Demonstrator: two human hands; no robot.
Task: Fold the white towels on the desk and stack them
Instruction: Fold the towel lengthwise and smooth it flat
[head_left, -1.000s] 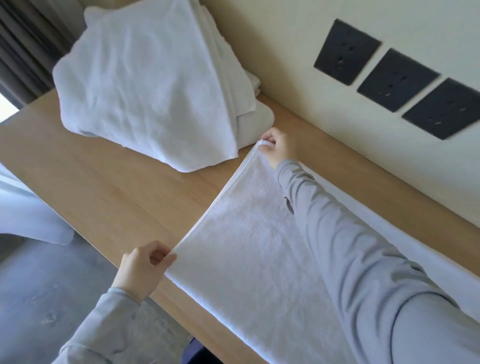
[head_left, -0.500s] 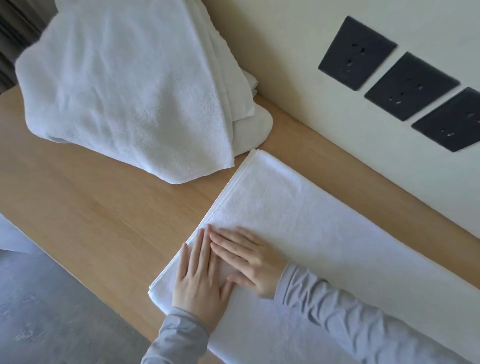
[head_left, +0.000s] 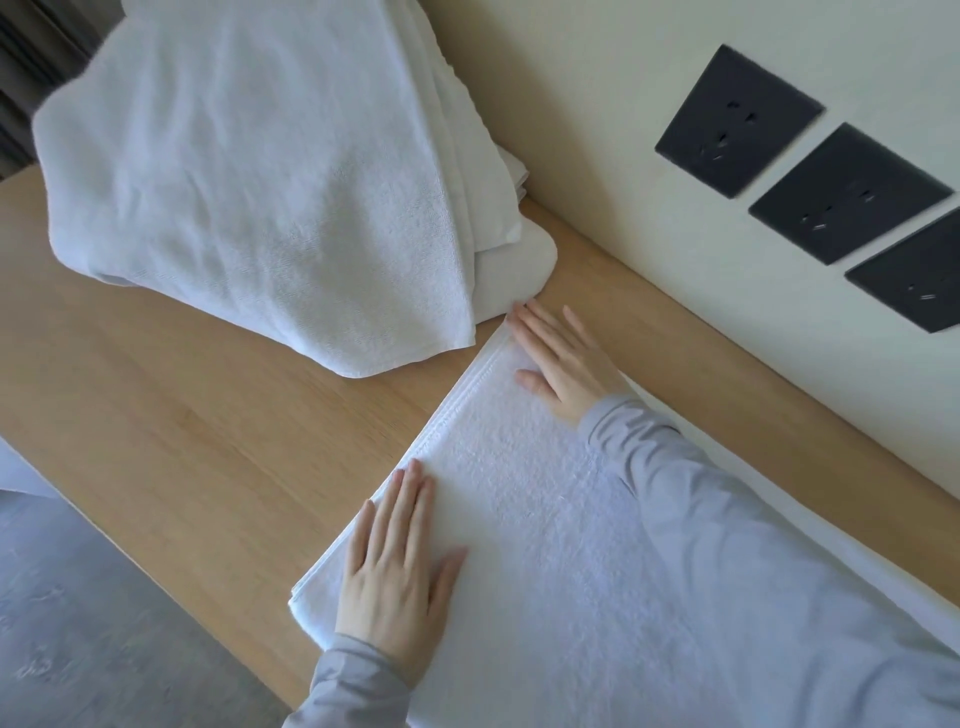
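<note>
We count one heap of white towels (head_left: 249, 182) on the bench (head_left: 182, 441), left. Two hands on one folded towel (head_left: 545, 519): left hand (head_left: 395, 577) at near corner, right hand (head_left: 561, 358) at far corner beside the heap. All fingers (head_left: 410, 499) straight, pressing flat, gripping nothing. Towel's long axis runs along the wall (head_left: 597, 130), toward lower right. Three black sockets (head_left: 737, 119).

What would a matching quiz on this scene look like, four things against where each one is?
Things: 1 left hand; 2 right hand; 3 towel pile; 4 black sockets.
Places: A on the wall; B heaped on the desk; C flat on the spread towel, near corner; D flat on its far corner, beside the pile.
Pairs: 1-C; 2-D; 3-B; 4-A.
</note>
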